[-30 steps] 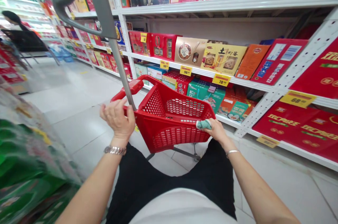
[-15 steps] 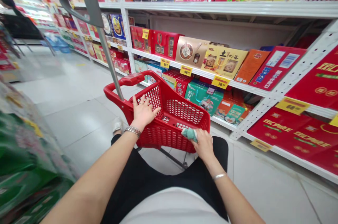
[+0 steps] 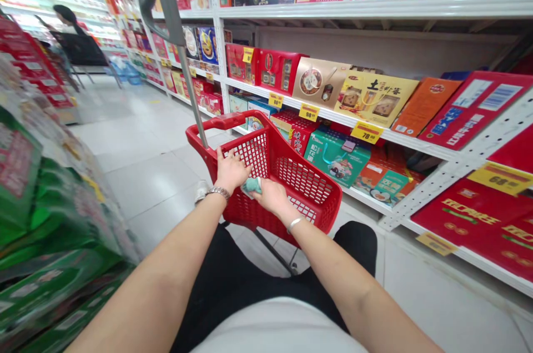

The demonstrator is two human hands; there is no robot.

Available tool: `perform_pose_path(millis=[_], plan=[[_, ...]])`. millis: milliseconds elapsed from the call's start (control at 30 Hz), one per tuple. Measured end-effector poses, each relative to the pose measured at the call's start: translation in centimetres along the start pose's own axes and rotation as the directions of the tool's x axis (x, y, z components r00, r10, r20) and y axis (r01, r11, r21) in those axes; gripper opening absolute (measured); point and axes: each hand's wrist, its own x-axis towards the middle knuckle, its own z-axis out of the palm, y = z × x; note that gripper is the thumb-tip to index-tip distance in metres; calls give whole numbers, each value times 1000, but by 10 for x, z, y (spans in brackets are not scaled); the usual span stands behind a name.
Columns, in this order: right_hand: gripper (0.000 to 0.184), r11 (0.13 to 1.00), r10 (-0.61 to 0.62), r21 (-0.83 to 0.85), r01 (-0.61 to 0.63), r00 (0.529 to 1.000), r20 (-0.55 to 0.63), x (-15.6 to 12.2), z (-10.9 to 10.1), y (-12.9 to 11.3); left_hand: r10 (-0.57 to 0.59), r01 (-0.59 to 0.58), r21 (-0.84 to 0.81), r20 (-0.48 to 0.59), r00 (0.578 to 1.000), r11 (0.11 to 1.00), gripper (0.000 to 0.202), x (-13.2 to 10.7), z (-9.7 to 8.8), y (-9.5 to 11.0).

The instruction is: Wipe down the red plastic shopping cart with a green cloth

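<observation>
Your left hand [image 3: 232, 171] lies open, fingers spread, against the mesh of the red plastic shopping basket [image 3: 328, 197]. Your right hand [image 3: 270, 197] closes on a crumpled teal cloth [image 3: 252, 186], which sits just beside your left hand, over the basket's near side. Keeping the cloth bunched in your fingertips and your left palm flat gives a steady hold. A grey trolley pole [image 3: 183, 70] rises from the basket. Beyond it stand white metal shelves [image 3: 375, 6] of boxed gift sets [image 3: 353, 97] with yellow price tags [image 3: 366, 132], and blurred green packs [image 3: 41, 220] are stacked on your left.
</observation>
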Motion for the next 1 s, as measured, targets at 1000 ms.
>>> perform_pose_path(millis=[1000], plan=[[28, 962, 190, -148, -229, 953, -238, -98, 31, 73, 115, -85, -288, 90, 989, 954, 52, -12, 31, 97]])
